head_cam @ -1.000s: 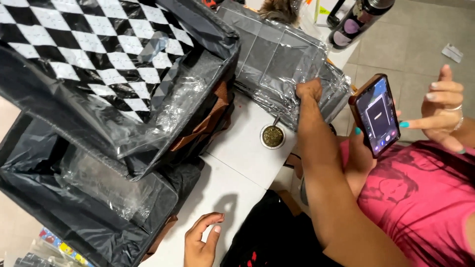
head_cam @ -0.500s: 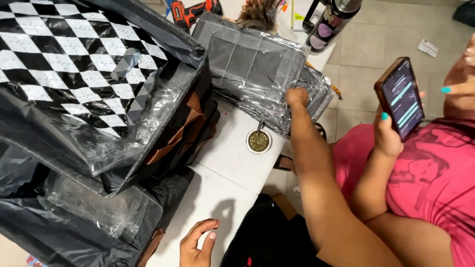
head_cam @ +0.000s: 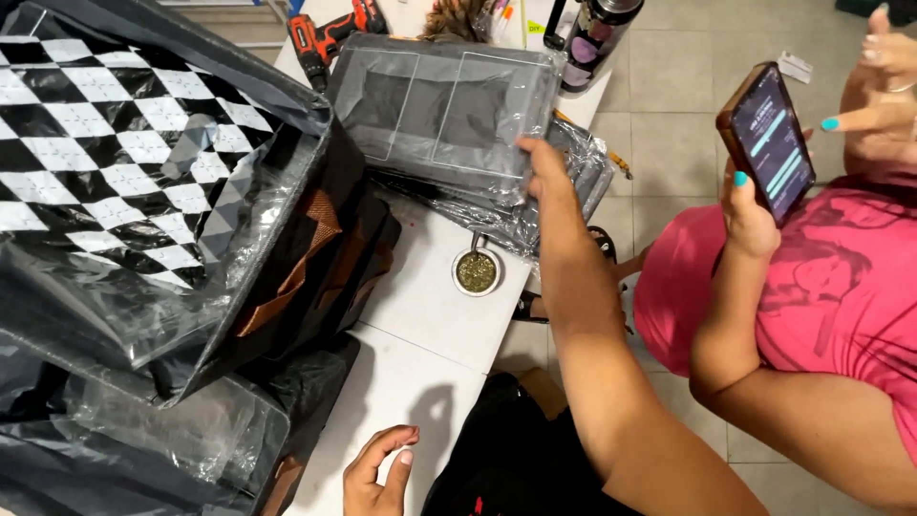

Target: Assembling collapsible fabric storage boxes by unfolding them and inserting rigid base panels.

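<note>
Grey plastic-wrapped bag [head_cam: 444,110] lies flat, lengthwise across table, under right hand [head_cam: 544,167].

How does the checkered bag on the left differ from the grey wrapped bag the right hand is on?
The checkered bag shows black-and-white squares; the grey bag is plain. The checkered bag lies nearer the camera and looks larger; the grey bag lies farther up the table, under the right hand. Both are wrapped in clear plastic.

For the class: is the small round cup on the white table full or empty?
Full: the small round cup, upright on the white table, holds green-brown herb up to its rim.
</note>
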